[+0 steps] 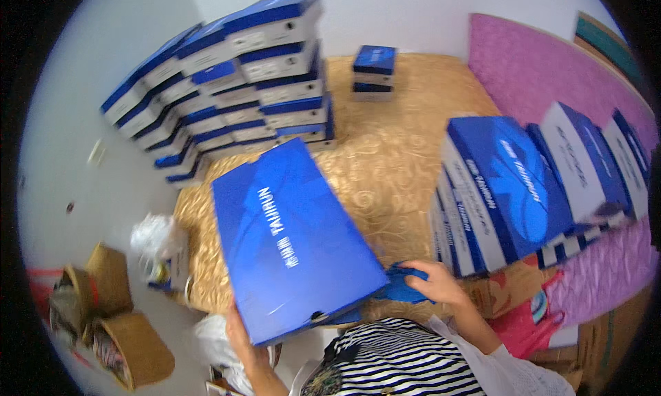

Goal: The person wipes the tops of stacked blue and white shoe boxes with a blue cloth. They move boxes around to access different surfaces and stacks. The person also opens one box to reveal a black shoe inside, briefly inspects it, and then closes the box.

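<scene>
A blue shoe box (294, 241) with white lettering on its lid is tilted in front of me. My left hand (241, 334) grips its near left edge, with most of the fingers hidden under the box. In my right hand (436, 282) is a crumpled blue cloth (405, 284), close to the box's near right corner. Behind the box spreads a gold patterned cover (382, 153). To the right of my right hand stands a stack of blue and white shoe boxes (508, 189).
Tall stacks of shoe boxes (273, 70) line the left wall. Two small boxes (375, 68) sit at the back. A pink padded panel (516, 60) leans at right. Woven baskets (134, 349) and a white plastic bag (157, 236) lie left. A red bag (526, 323) lies at lower right.
</scene>
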Action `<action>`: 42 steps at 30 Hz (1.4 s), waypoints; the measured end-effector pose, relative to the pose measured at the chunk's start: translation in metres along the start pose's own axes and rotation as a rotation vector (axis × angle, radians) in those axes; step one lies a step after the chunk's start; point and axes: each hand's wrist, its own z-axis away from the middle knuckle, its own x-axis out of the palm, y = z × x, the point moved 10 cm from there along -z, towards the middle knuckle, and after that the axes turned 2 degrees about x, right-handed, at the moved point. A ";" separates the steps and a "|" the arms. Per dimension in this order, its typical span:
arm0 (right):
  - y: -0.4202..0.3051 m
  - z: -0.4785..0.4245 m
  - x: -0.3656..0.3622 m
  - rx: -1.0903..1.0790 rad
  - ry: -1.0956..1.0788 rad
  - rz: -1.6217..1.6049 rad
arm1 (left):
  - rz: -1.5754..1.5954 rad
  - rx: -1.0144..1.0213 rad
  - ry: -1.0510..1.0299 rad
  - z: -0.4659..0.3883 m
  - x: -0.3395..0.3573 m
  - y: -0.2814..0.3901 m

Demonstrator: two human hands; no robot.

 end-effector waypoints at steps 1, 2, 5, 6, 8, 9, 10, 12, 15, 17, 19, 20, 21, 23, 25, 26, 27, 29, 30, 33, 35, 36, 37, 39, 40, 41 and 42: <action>0.005 0.001 0.000 0.012 0.002 -0.047 | -0.014 0.003 -0.004 -0.001 -0.007 -0.005; 0.001 0.002 -0.002 0.022 -0.005 -0.078 | 0.019 0.053 -0.053 -0.001 -0.008 -0.006; -0.017 0.009 -0.023 0.045 0.058 -0.177 | 0.000 0.168 -0.057 0.001 0.007 0.016; -0.025 0.014 -0.034 0.048 0.088 -0.211 | 0.015 0.193 -0.086 -0.004 0.009 0.018; -0.045 0.024 -0.063 -0.013 0.210 -0.201 | 0.034 0.251 -0.107 -0.012 -0.001 0.028; -0.056 0.032 -0.076 -0.040 0.278 -0.186 | -0.050 0.301 -0.055 -0.016 -0.004 0.032; -0.073 0.041 -0.093 -0.118 0.361 -0.208 | -0.145 0.357 0.009 -0.015 -0.007 0.045; -0.102 0.068 -0.132 -0.141 0.536 -0.125 | -0.259 0.498 0.030 -0.012 -0.014 0.070; -0.105 0.149 -0.202 -0.350 1.005 -0.042 | -0.198 0.625 -0.105 -0.085 -0.114 0.061; -0.099 0.185 -0.232 -0.402 1.259 -0.009 | -0.069 0.678 -0.122 -0.002 -0.017 0.119; -0.119 0.189 -0.246 -0.410 1.253 0.218 | 0.022 0.770 -0.250 0.052 0.056 0.164; -0.122 0.179 -0.247 -0.318 1.179 0.377 | 0.069 0.817 -0.363 0.062 0.072 0.172; -0.122 0.167 -0.249 -0.229 1.097 0.533 | 0.118 0.868 -0.468 0.074 0.082 0.175; -0.102 0.124 -0.240 -0.129 0.792 0.645 | 0.414 0.790 -0.813 0.094 0.105 0.169; -0.089 0.093 -0.226 -0.148 0.614 0.864 | 0.699 0.727 -1.209 0.134 0.145 0.158; -0.091 0.081 -0.226 -0.166 0.559 0.846 | 0.600 0.636 -1.305 0.141 0.154 0.134; -0.094 0.070 -0.229 -0.192 0.510 0.833 | 0.504 0.552 -1.394 0.150 0.161 0.109; -0.097 0.038 -0.223 -0.226 0.351 0.835 | 0.200 0.470 -1.286 0.169 0.238 0.090; -0.079 0.034 -0.238 -0.184 0.328 0.831 | -0.053 0.417 -1.325 0.175 0.294 0.068; -0.070 -0.027 -0.245 -0.187 0.145 0.826 | -0.074 0.044 -1.186 0.177 0.357 -0.032; -0.053 -0.069 -0.264 -0.176 0.120 0.856 | -0.103 -0.007 -1.135 0.185 0.393 -0.080; -0.043 -0.085 -0.280 -0.141 0.135 0.864 | -0.064 -0.072 -1.118 0.193 0.409 -0.096; -0.034 -0.097 -0.299 -0.101 0.159 0.874 | 0.011 -0.193 -1.062 0.199 0.424 -0.112; -0.008 -0.109 -0.338 0.017 0.242 0.921 | -0.038 -0.223 -1.036 0.208 0.443 -0.120; -0.004 -0.104 -0.349 0.126 0.283 0.946 | -0.017 -0.220 -1.019 0.207 0.448 -0.118; -0.002 -0.100 -0.356 0.143 0.310 0.948 | 0.005 -0.218 -1.005 0.206 0.452 -0.117; 0.003 -0.091 -0.365 0.165 0.337 0.949 | 0.027 -0.218 -0.993 0.206 0.454 -0.116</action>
